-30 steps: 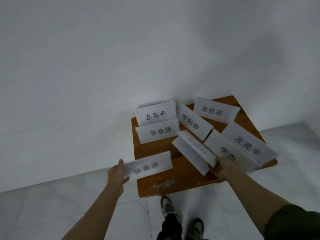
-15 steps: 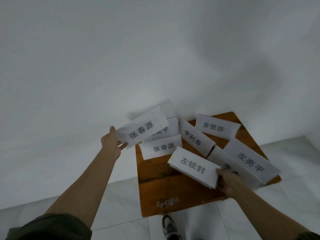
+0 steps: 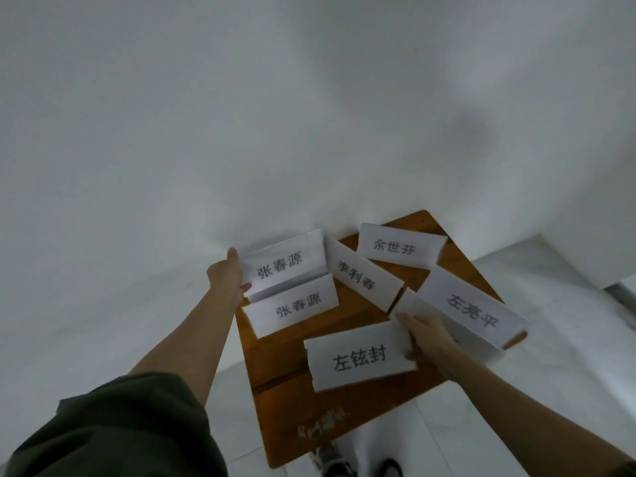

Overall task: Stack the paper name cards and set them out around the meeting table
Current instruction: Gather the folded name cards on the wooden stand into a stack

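1. At the left edge of the counter (image 3: 275, 373), the left hand (image 3: 225, 282) pinches the top card (image 3: 282, 266) by its left end, thumb on its face.
2. Just below, the twin card (image 3: 296, 306), same print, stands on the counter.
3. Mid-counter lies the slanted card (image 3: 359, 280); beyond it, the far card (image 3: 395, 248).
4. Nearest, the right hand (image 3: 428, 335) grips the front card (image 3: 358, 358) by its right end, over the counter's near half.
5. Behind that hand: the half-hidden card (image 3: 411, 302) and the right card (image 3: 471, 309).
6. Count: seven cards, two hands, one counter.
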{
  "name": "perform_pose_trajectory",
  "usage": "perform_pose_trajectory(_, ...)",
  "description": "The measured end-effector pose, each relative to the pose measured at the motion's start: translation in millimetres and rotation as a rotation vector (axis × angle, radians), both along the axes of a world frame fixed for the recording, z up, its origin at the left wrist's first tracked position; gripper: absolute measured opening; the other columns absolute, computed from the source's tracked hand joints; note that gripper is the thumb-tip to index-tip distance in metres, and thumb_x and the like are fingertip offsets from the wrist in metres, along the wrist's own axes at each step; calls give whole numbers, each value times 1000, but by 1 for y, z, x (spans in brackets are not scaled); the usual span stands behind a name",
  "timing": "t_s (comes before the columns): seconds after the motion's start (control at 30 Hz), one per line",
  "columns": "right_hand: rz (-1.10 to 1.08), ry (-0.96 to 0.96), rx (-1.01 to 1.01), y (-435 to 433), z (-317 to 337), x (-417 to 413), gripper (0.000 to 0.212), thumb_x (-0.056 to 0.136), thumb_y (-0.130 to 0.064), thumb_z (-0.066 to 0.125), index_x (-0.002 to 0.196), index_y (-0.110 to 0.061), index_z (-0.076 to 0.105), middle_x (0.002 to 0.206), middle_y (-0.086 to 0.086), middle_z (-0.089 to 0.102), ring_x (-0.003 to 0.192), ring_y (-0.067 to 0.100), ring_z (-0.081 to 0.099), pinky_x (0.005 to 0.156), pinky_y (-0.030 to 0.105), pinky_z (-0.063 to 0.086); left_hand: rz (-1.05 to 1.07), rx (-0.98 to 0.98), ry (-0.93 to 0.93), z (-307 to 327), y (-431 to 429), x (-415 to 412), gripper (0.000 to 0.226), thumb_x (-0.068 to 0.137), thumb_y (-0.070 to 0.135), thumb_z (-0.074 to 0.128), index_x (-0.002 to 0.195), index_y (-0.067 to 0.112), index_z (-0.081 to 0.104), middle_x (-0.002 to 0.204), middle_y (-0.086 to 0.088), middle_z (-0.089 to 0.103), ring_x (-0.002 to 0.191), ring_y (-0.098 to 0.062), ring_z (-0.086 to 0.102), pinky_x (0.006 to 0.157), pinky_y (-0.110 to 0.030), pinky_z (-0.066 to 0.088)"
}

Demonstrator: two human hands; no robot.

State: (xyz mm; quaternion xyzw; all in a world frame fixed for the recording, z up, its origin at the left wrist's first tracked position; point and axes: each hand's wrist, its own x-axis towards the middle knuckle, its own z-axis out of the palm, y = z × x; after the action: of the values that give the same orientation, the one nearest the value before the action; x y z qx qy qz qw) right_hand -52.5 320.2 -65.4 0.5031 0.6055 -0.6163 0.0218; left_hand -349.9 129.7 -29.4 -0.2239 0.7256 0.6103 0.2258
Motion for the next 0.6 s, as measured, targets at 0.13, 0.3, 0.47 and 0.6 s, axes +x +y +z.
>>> perform_pose_trajectory(0.13, -25, -30, 99, -3, 3, -15, 26, 97, -34, 55, 99, -9, 62, 97, 12, 67, 87, 24, 68, 77, 42, 61, -154, -226, 104, -14, -5, 0, 37, 97, 39, 51, 81, 6, 53, 77, -8, 54, 79, -31, 57, 82, -43, 55)
perform_pose_trajectory(0.3, 87, -6, 185, 4, 27, -30, 33, 100, -36, 49, 100, -7, 64, 93, 12, 68, 81, 23, 70, 75, 37, 60, -341, -468, 250, -15, -16, 3, 38, 94, 33, 54, 114, 1, 56, 106, -17, 63, 97, -34, 61, 80, -39, 50)
perform_pose_trajectory(0.47, -68, 142, 188, 24, 68, -63, 28, 101, -33, 47, 96, -9, 60, 104, 16, 62, 94, 27, 64, 69, 37, 59, -332, -239, 110, -11, -25, 1, 20, 96, 26, 53, 85, 10, 58, 110, -22, 64, 83, -29, 59, 81, -42, 53)
perform_pose_trajectory(0.6, -116, 188, 183, 25, 93, -104, 33, 100, -41, 48, 88, -13, 60, 97, 15, 63, 91, 28, 66, 63, 33, 58, -331, -65, 22, -6, -33, 1, 36, 101, 33, 46, 109, 1, 61, 103, -21, 65, 83, -30, 61, 84, -43, 54)
